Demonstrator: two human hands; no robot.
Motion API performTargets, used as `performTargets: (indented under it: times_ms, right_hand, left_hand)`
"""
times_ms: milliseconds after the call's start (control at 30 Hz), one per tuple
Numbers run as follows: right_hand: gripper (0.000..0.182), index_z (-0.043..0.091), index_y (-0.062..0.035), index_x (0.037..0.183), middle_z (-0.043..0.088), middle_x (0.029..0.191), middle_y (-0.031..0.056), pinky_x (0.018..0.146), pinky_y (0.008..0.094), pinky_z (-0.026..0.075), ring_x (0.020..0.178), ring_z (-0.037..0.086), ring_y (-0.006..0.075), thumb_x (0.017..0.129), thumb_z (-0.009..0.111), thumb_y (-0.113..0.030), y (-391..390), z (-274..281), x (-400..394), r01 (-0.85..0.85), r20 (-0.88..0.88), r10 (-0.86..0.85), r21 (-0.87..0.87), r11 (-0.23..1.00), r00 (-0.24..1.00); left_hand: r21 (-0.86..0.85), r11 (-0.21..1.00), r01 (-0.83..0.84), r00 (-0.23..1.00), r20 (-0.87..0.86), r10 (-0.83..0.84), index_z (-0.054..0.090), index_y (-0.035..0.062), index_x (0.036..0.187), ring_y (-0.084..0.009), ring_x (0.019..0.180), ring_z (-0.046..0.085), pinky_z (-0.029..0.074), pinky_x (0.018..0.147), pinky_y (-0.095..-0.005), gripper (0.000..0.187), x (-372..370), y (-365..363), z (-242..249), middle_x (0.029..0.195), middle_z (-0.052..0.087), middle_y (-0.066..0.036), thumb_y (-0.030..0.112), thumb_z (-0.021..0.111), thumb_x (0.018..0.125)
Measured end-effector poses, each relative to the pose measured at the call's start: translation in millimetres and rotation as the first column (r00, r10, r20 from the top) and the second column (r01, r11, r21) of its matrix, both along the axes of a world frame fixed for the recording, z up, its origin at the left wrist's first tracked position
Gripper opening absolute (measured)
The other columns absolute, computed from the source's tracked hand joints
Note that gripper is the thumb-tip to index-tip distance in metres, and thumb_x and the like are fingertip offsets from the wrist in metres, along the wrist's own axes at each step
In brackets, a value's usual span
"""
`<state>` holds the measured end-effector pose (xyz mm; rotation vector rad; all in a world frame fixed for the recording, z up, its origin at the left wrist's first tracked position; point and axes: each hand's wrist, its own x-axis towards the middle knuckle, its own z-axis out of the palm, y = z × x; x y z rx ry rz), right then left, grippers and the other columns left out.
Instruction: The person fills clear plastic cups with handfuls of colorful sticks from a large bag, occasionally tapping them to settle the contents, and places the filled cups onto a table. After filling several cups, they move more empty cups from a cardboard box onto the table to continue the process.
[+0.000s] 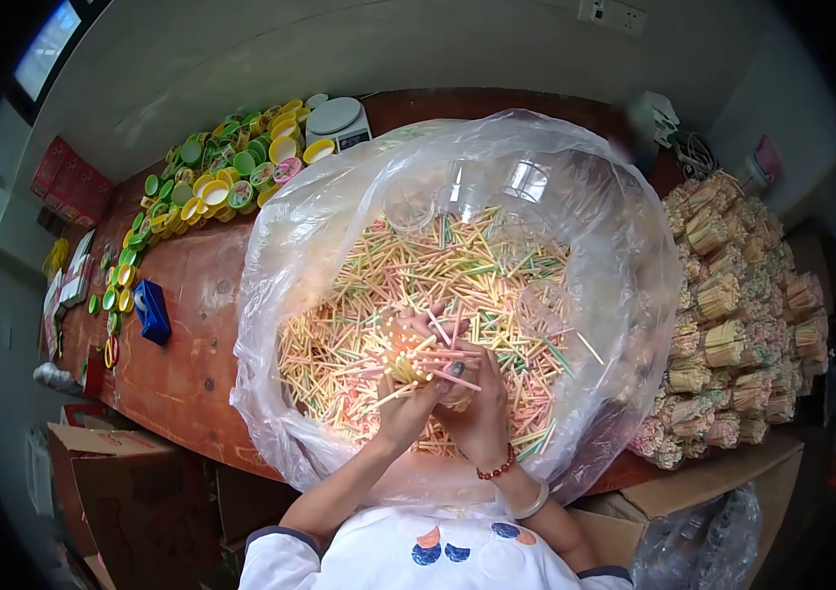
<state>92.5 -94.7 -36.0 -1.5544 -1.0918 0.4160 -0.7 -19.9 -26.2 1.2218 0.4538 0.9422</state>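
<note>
A loose bunch of thin pastel sticks (416,359), pink, yellow and cream, stands up between my two hands. My left hand (406,411) is closed around the near left side of the bunch. On the right, my right hand (479,388) has its fingers curled against the same sticks, some poking out past them. Something clear and rounded shows at the base of the bunch, but the fingers cover most of it. Under both hands lies a deep heap of similar sticks (359,285) in a large open clear plastic bag (275,256).
Clear plastic cups (463,189) lie in the bag's far side. Yellow and green lids (211,192), a white scale (335,118) and a blue tape dispenser (151,311) are on the red-brown table (203,364). Stacked stick bundles (727,344) stand right, above a cardboard box (703,482).
</note>
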Motion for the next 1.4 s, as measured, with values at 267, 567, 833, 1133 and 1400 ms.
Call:
performTargets:
  times_ms: [267,567,833,1133,1400]
  right_hand:
    - [0.074,0.051,-0.0023,0.133,0.066,0.124,0.0137,0.096,0.0395,0.053,0.112,0.067,0.0268,0.07,0.091,-0.005,-9.9,-22.7,4.1,-0.065,-0.043,0.066,0.032,0.997,0.997]
    - [0.06,0.059,-0.0006,0.128,0.073,0.111,0.0101,0.089,0.0338,0.057,0.101,0.071,0.0187,0.078,0.089,-0.009,-5.6,6.8,8.7,-0.035,-0.406,0.049,0.043,0.998,0.912]
    - [0.066,0.054,0.0006,0.133,0.066,0.119,0.0063,0.092,0.0289,0.053,0.106,0.065,0.0151,0.078,0.089,0.0,-30.4,0.1,32.2,0.002,-0.29,0.035,0.127,0.992,0.956]
    - [0.057,0.052,0.0002,0.137,0.068,0.122,0.0058,0.093,0.0288,0.055,0.11,0.065,0.0126,0.086,0.077,0.008,-13.8,-6.2,41.8,-0.154,-0.477,0.218,0.169,0.974,0.852]
    - [0.057,0.053,-0.0015,0.134,0.067,0.122,0.0067,0.097,0.0305,0.056,0.112,0.066,0.0155,0.084,0.078,0.011,-42.2,2.7,46.3,-0.096,-0.891,0.175,0.148,0.984,0.419]
  left_hand:
    - [0.066,0.996,0.064,0.997,0.044,-0.067,0.041,0.0045,0.136,-0.0351,0.144,0.043,0.029,0.124,-0.052,0.067,2.9,11.4,6.3,0.133,0.059,-0.017,0.034,0.078,0.089]
    - [0.139,0.973,0.185,0.981,-0.078,-0.175,0.042,0.0011,0.148,-0.0301,0.149,0.039,0.024,0.127,-0.0434,0.082,-14.6,44.4,30.2,0.155,0.047,-0.022,0.066,0.048,0.098]
    - [0.405,0.458,0.792,0.399,-0.91,0.115,0.028,0.0182,0.162,-0.0406,0.155,0.021,0.017,0.131,-0.052,0.112,-68.3,59.1,18.0,0.163,0.032,-0.013,0.028,0.089,0.068]
    - [0.658,0.394,0.642,0.511,-0.75,0.42,0.056,0.0135,0.141,-0.0322,0.122,0.053,0.042,0.107,-0.0447,0.081,-39.7,45.8,-3.1,0.125,0.06,-0.009,0.002,0.076,0.063]
    - [0.551,0.652,0.52,0.531,-0.807,0.259,0.071,0.0079,0.113,-0.0313,0.098,0.061,0.049,0.092,-0.0441,0.06,-71.5,59.9,10.2,0.096,0.064,-0.01,0.02,0.094,0.059]
